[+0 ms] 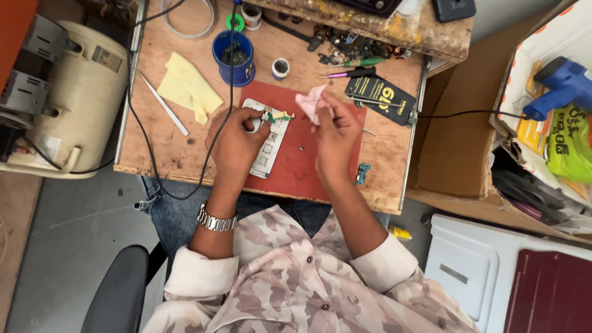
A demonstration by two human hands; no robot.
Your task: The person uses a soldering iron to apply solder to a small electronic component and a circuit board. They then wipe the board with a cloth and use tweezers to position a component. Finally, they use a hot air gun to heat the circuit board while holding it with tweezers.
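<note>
While seemingly pinched, left hand (237,139) on circuit board (275,116), right hand (336,139) round pink cloth (310,102)

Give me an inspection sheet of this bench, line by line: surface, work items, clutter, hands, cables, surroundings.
Surface: worn wooden bench with a red rubber mat.
Work items: small green circuit board above a white rectangular parts tray; crumpled pink cloth.
Clutter: blue round pot, yellow paper sheets, white tweezers, black flat pouch, screwdrivers.
Hands: left hand pinches the board; right hand holds the cloth.
Cables: black cable crosses the bench.
Surroundings: cream compressor left, cardboard box and blue glue gun right.
</note>
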